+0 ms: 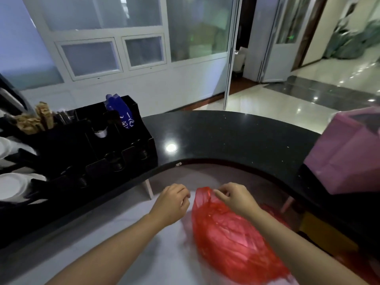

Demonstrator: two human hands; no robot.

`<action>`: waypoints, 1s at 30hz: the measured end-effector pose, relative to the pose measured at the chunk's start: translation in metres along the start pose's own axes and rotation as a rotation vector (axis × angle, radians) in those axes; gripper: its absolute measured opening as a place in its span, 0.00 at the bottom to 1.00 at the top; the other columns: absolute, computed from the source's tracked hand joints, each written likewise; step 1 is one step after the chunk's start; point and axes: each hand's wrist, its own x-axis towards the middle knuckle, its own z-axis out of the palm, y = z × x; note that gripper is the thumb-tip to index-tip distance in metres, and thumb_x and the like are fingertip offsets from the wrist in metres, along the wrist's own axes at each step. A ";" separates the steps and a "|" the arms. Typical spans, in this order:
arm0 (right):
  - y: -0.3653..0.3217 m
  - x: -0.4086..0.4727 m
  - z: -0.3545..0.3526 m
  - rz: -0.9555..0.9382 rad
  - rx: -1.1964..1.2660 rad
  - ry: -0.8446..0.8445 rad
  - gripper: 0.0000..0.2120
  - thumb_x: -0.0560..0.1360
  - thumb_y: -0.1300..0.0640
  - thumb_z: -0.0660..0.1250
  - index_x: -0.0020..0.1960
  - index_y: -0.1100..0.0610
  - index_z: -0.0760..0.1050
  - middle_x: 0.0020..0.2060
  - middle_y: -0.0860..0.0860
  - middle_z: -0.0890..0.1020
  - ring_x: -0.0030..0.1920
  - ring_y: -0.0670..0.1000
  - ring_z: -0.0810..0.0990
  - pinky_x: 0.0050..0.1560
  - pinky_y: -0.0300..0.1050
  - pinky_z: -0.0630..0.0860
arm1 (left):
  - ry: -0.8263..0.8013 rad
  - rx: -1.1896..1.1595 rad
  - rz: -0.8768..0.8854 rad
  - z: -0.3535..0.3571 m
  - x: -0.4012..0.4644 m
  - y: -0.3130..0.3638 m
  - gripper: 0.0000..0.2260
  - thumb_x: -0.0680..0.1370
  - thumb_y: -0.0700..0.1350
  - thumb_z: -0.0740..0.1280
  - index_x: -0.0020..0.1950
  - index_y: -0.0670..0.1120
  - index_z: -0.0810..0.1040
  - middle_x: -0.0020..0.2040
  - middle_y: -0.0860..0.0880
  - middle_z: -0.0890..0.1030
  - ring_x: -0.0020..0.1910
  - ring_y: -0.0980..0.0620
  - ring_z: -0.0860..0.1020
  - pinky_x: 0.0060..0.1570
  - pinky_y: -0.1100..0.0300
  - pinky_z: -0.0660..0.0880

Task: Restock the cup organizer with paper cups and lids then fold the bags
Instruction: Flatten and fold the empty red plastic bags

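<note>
A red plastic bag (230, 237) lies on the white lower desk (168, 251) in front of me. My right hand (236, 199) pinches the bag's top edge near its far end. My left hand (171, 203) hovers just left of the bag with fingers curled, and I see nothing held in it. A black cup organizer (115, 153) stands at the left on the curved black counter (236, 138). It holds white lids (12, 187) at its left side, a white cup (100, 133), brown paper packets and a blue package (120, 111).
A pink paper bag (347, 153) stands on the counter at the right. Beyond the counter are a white partition with frosted windows, an open doorway and a glossy tiled floor. A yellow box (327, 235) sits under the counter at the right.
</note>
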 end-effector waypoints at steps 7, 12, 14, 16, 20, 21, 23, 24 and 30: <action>-0.022 0.010 0.034 0.100 -0.030 -0.044 0.21 0.73 0.39 0.66 0.38 0.58 0.75 0.33 0.53 0.80 0.38 0.53 0.79 0.37 0.51 0.74 | -0.133 0.000 -0.032 0.016 0.004 -0.018 0.13 0.77 0.48 0.58 0.48 0.48 0.82 0.46 0.54 0.81 0.48 0.52 0.77 0.51 0.55 0.75; -0.026 0.002 0.035 0.111 0.103 0.070 0.16 0.77 0.54 0.68 0.34 0.59 0.70 0.28 0.53 0.75 0.33 0.52 0.75 0.39 0.52 0.70 | -0.290 -0.066 -0.110 0.035 0.000 -0.035 0.13 0.79 0.47 0.59 0.56 0.47 0.82 0.53 0.53 0.81 0.54 0.52 0.77 0.57 0.55 0.74; -0.020 -0.006 0.025 0.136 0.146 0.102 0.16 0.78 0.53 0.68 0.35 0.59 0.72 0.28 0.52 0.77 0.31 0.49 0.76 0.38 0.49 0.70 | -0.370 -0.134 -0.205 0.049 0.001 -0.039 0.14 0.80 0.46 0.59 0.60 0.47 0.80 0.57 0.51 0.81 0.57 0.51 0.77 0.58 0.56 0.74; -0.013 -0.020 0.014 0.165 0.197 0.116 0.15 0.79 0.54 0.68 0.36 0.58 0.75 0.27 0.51 0.80 0.29 0.45 0.79 0.34 0.41 0.71 | -0.451 -0.248 -0.337 0.068 0.002 -0.040 0.14 0.81 0.46 0.60 0.64 0.46 0.79 0.61 0.48 0.80 0.59 0.49 0.78 0.58 0.58 0.74; 0.006 -0.057 -0.001 0.244 0.249 0.089 0.14 0.80 0.55 0.67 0.36 0.53 0.77 0.27 0.49 0.81 0.29 0.43 0.80 0.32 0.36 0.72 | -0.626 -0.532 -0.676 0.101 0.007 -0.023 0.13 0.82 0.49 0.60 0.64 0.48 0.76 0.57 0.43 0.82 0.55 0.43 0.81 0.50 0.57 0.74; 0.013 -0.065 -0.004 0.269 0.252 0.086 0.14 0.80 0.54 0.67 0.36 0.53 0.77 0.27 0.48 0.82 0.29 0.44 0.80 0.33 0.39 0.73 | -0.659 -0.604 -0.729 0.108 0.010 -0.017 0.11 0.81 0.51 0.60 0.57 0.47 0.77 0.52 0.42 0.83 0.47 0.44 0.82 0.45 0.56 0.74; 0.027 -0.083 -0.008 0.325 0.258 0.100 0.14 0.80 0.53 0.68 0.36 0.54 0.77 0.28 0.49 0.82 0.28 0.44 0.80 0.34 0.42 0.75 | -0.712 -0.689 -0.785 0.129 0.010 -0.012 0.15 0.75 0.55 0.60 0.42 0.44 0.77 0.38 0.43 0.80 0.31 0.47 0.77 0.32 0.58 0.70; 0.034 -0.091 -0.010 0.354 0.265 0.116 0.14 0.80 0.53 0.68 0.36 0.56 0.77 0.28 0.50 0.82 0.28 0.43 0.80 0.34 0.41 0.74 | -0.721 -0.699 -0.821 0.140 0.011 -0.013 0.17 0.72 0.55 0.60 0.43 0.41 0.77 0.35 0.42 0.78 0.28 0.45 0.76 0.28 0.58 0.69; 0.067 -0.129 -0.026 0.442 0.323 0.142 0.14 0.80 0.53 0.68 0.37 0.57 0.77 0.29 0.51 0.83 0.30 0.47 0.81 0.32 0.39 0.73 | -0.703 -0.740 -0.976 0.171 0.010 0.002 0.23 0.79 0.58 0.68 0.58 0.38 0.78 0.46 0.36 0.84 0.33 0.43 0.81 0.31 0.54 0.79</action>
